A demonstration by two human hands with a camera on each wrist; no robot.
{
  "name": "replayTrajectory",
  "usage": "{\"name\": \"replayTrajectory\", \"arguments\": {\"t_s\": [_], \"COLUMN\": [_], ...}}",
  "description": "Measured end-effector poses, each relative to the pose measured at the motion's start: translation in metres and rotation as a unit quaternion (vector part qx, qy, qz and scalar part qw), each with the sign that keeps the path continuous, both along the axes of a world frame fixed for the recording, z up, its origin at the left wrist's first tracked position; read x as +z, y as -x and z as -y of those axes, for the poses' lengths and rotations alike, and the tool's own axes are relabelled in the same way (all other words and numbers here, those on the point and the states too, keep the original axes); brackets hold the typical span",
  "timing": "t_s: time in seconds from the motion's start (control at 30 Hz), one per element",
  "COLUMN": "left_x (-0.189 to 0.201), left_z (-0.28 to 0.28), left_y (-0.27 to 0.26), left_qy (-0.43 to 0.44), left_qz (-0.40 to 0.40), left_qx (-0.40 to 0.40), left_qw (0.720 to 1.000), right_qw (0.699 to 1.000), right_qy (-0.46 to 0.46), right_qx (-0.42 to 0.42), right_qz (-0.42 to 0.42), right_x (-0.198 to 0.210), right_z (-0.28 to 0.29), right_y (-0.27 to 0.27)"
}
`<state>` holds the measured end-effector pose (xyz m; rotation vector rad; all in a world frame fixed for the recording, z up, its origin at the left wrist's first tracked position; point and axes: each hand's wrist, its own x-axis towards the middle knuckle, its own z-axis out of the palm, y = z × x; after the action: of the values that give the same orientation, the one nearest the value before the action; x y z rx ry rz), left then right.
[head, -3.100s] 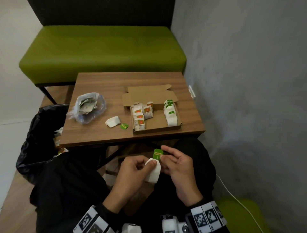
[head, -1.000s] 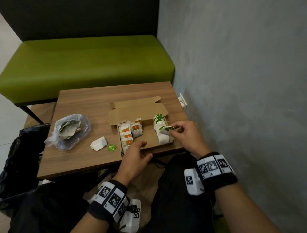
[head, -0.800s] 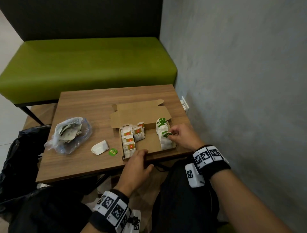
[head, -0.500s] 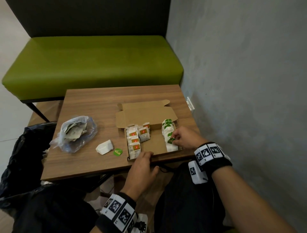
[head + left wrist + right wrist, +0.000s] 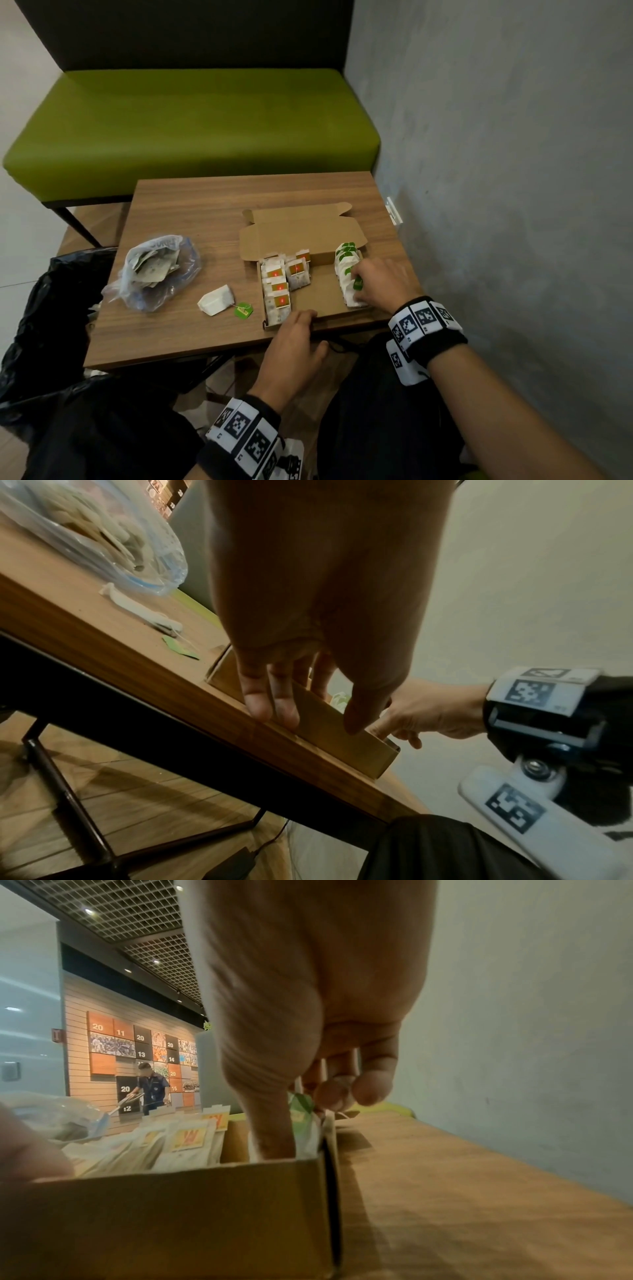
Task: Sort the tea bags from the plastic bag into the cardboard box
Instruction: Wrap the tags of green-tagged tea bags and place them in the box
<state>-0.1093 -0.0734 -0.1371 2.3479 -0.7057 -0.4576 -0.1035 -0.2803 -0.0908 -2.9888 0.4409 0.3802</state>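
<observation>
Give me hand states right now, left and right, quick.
Left hand: open, straight fingers resting on the cardboard box front wall.
Right hand: pinching a green-tag tea bag into the box's right row.

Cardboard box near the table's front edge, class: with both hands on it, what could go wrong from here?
1. The open brown cardboard box sits close to the wooden table's front edge; if the left hand steadying its front wall pulls, it might slide off.
2. The right hand, pushing a green-tagged tea bag into the right-hand row, may topple neighbours.
3. The white tea bag with green tag lying outside could be forgotten.
</observation>
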Motion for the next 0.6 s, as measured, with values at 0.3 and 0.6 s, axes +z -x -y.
{"name": "replayTrajectory", "arguments": {"t_s": [0.3, 0.6], "left_x": [0.002, 0.009], "left_z": [-0.001, -0.004], "left_y": [0.000, -0.001], "left_qy": [0.001, 0.012], "left_qz": [0.000, -0.012], "left_qx": [-0.003, -0.013], "left_qw": [1.000, 1.000], "right_qw": [0.991, 0.995], "right_qy": [-0.104, -0.091], "right_qx": [-0.056, -0.034], "right_qz": [0.063, -0.023], "right_x": [0.007, 0.007], "right_z": [0.011, 0.006], "right_y": [0.009, 0.017]}}
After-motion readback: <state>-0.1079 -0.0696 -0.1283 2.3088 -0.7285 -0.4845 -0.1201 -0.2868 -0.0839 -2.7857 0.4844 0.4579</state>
